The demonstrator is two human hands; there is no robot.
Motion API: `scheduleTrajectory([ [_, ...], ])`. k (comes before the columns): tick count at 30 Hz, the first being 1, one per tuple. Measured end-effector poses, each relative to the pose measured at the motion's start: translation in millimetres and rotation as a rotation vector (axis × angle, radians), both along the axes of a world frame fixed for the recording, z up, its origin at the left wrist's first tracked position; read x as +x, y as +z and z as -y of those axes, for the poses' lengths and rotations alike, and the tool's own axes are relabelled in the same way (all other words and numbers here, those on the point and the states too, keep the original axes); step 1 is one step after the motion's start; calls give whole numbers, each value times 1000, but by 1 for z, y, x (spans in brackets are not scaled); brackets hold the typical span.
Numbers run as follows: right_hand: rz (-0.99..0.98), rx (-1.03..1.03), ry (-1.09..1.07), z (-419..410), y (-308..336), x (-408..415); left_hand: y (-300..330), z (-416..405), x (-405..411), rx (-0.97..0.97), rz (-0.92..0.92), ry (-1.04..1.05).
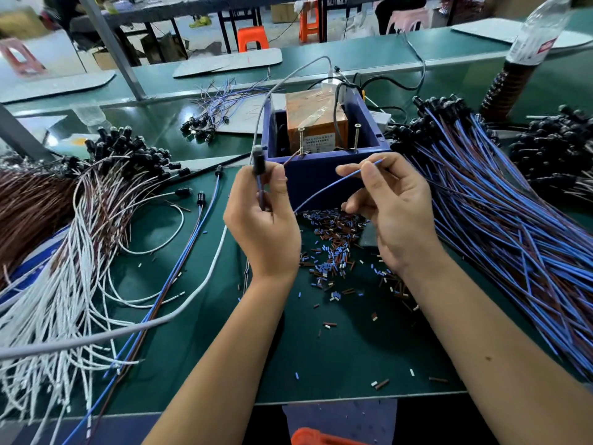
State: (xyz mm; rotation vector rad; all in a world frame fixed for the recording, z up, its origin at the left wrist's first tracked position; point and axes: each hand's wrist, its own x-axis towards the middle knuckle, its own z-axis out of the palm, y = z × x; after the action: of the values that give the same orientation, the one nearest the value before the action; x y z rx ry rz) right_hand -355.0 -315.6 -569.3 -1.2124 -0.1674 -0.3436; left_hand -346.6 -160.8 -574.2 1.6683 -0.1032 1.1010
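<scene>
Head view, looking down past my forearms onto a green tabletop (321, 354).

My left fingers (277, 179) are curled round a small black lamp holder (258, 160), which they hold upright. Its twin leads run down through my palm. My right fingers (372, 175) pinch the blue lead (324, 188) near its end, thumb against forefinger, and the tip pokes out just past them. I cannot tell whether that tip is stripped.

Just beyond both sets of fingers stands an open blue box (308, 178) with an orange transformer (316, 118) inside. Two brass screws (301, 139) stand up from its near rim. A thin brown lead (290, 159) runs from my left fingers toward the left screw and seems to reach it. I judge that I hold the leads spread apart so each end can meet its own screw.

Below my fingers, between my wrists, lies a heap of cut insulation scraps (333, 248) — blue, brown and white. Out past my right fingers lies a thick bundle of blue and brown leads (513, 226). Out past my left fingers lie white and brown leads (64, 252), apparently sorted stock on either side.
</scene>
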Motion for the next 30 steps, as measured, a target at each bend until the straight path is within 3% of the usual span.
scheduleTrajectory([
  [4, 59, -90, -169, 3, -2, 4, 3, 2, 0, -99, -49, 17],
  [14, 127, -458, -681, 1, -2, 7, 1, 11, 6, -95, -70, -43],
  [20, 239, -644, -736, -7, 2, 4, -3, 11, 10, -128, -75, -87],
  [30, 313, -751, -720, -7, 3, 8, -5, 10, 11, -59, -73, -66],
])
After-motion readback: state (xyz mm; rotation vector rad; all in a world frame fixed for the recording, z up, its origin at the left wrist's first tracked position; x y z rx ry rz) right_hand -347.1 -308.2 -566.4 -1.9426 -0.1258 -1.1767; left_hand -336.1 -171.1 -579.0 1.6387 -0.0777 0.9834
